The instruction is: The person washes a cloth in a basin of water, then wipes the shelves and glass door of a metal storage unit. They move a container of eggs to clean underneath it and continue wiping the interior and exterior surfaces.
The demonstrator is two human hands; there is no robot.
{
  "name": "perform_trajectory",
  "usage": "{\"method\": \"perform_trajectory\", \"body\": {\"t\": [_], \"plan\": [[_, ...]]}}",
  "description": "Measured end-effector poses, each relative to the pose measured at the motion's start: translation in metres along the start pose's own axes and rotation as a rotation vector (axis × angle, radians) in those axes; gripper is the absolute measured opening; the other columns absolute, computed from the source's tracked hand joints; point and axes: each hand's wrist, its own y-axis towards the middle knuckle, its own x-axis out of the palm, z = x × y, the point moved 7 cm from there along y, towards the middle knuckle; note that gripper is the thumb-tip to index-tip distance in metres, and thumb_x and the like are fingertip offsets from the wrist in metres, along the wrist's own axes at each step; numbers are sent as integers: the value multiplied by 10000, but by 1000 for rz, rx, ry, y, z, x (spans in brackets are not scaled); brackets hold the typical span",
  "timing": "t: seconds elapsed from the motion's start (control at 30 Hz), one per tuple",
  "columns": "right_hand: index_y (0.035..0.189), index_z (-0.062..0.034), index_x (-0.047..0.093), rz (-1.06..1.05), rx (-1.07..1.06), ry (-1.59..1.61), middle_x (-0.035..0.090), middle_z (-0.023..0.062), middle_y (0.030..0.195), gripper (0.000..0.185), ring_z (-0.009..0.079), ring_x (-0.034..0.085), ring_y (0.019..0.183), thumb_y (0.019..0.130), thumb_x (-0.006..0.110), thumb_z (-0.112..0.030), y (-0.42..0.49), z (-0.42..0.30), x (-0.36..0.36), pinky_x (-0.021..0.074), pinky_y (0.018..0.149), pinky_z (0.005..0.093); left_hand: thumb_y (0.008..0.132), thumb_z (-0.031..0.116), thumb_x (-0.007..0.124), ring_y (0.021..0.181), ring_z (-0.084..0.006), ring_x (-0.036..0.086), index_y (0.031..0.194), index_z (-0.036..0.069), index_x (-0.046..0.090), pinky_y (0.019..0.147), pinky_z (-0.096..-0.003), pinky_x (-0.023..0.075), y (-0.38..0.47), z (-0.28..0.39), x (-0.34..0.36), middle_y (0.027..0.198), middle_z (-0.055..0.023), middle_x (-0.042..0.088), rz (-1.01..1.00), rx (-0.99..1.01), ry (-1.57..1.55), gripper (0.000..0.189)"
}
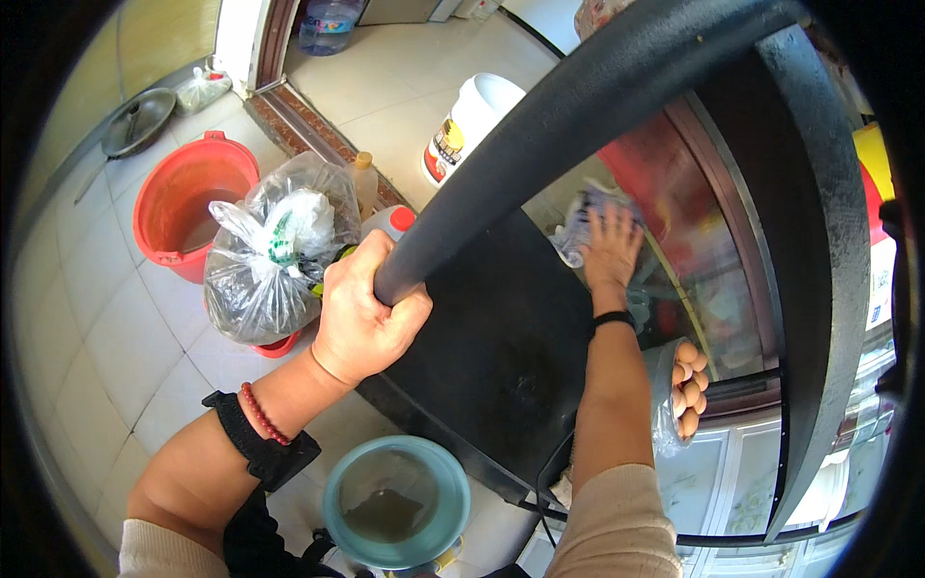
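Note:
My left hand [372,311] is closed around the near end of a thick black padded bar [578,123], which runs diagonally up to the right and joins a black frame. My right hand [611,242], fingers spread, presses flat on a crumpled patterned cloth [582,220] against a glass panel [679,238]. A flat black surface [498,339] lies between my two arms. Below it, a light blue basin [397,502] holds murky water.
At left are a red bucket [195,206], a knotted clear plastic bag [267,267] and a dark pan lid [139,123]. A white bucket [473,126] stands beyond the bar. Brown eggs [690,390] sit in a container by my right forearm. A black cable [540,498] hangs near the basin.

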Motion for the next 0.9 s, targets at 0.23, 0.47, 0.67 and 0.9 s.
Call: {"method": "perform_trajectory", "body": {"t": [0.23, 0.47, 0.67, 0.9], "plan": [[1570, -100, -15, 82, 911, 278, -5, 360, 1570, 1034, 537, 48, 1454, 877, 623, -528, -74, 154, 67, 121, 1184, 574, 738, 23, 616, 504, -219, 501, 771, 29, 477, 534, -322, 433, -2, 0, -1, 606, -86, 462, 16, -25, 35, 143], [1552, -93, -129, -64, 1514, 824, -121, 344, 1572, 963, 474, -21, 1482, 949, 542, -430, -106, 184, 115, 167, 1185, 533, 732, 15, 610, 496, -220, 484, 771, 27, 470, 526, -324, 423, -2, 2, 10, 603, -96, 442, -8, -47, -23, 145], [1520, -40, 135, -104, 1591, 2017, 214, 225, 1551, 757, 382, 216, 1435, 975, 500, -418, -86, 58, 52, 206, 1165, 541, 718, 26, 621, 499, -234, 480, 751, 21, 471, 525, -324, 425, -3, 0, -3, 607, -108, 454, 60, 2, 41, 154], [1477, -68, 356, -174, 1186, 2806, 411, 101, 1515, 590, 340, 376, 1377, 1013, 384, -430, 35, -62, 56, 246, 1144, 590, 707, 41, 642, 531, -260, 516, 758, 23, 489, 552, -338, 451, -3, -4, -5, 638, -123, 497, 45, -49, 42, 163]]}}
